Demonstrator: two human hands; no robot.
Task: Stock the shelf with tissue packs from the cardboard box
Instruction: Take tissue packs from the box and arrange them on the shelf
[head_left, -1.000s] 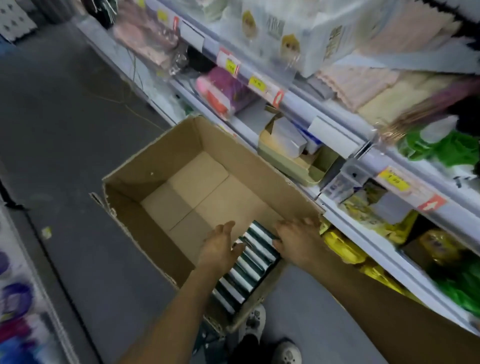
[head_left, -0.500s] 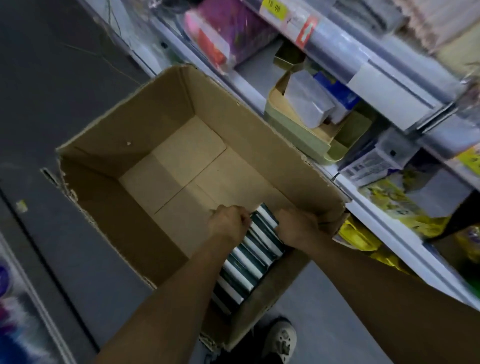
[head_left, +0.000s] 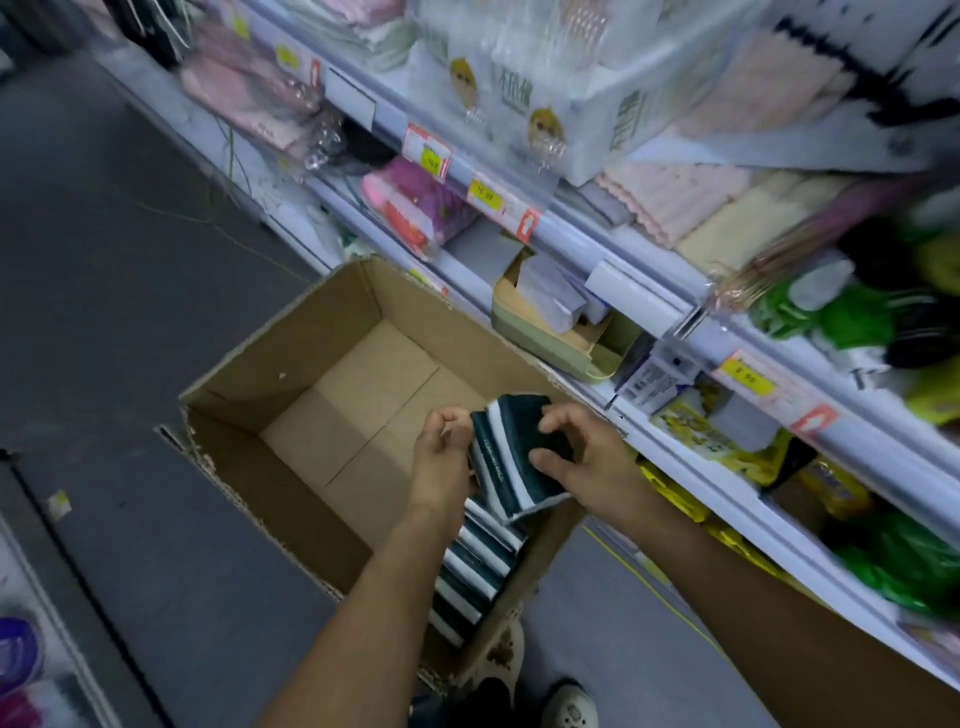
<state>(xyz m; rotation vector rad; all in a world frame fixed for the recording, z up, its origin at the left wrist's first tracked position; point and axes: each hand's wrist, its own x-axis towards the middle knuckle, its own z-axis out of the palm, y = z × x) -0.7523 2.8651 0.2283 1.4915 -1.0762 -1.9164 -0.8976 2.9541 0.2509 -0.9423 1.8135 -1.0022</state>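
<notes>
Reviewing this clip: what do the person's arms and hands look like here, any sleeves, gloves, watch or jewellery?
Both forearms are bare as far as the frame shows; no sleeve edge is in view. The left hand and right hand wear no gloves. No watch, bracelet or ring is visible on either wrist or on the fingers that show, and no markings can be made out. The upper arms are out of view.

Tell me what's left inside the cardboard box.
A row of dark green and white tissue packs stands along the near side of the cardboard box; the rest is bare floor. The left forearm and the lifted bundle hide part of the row.
</notes>
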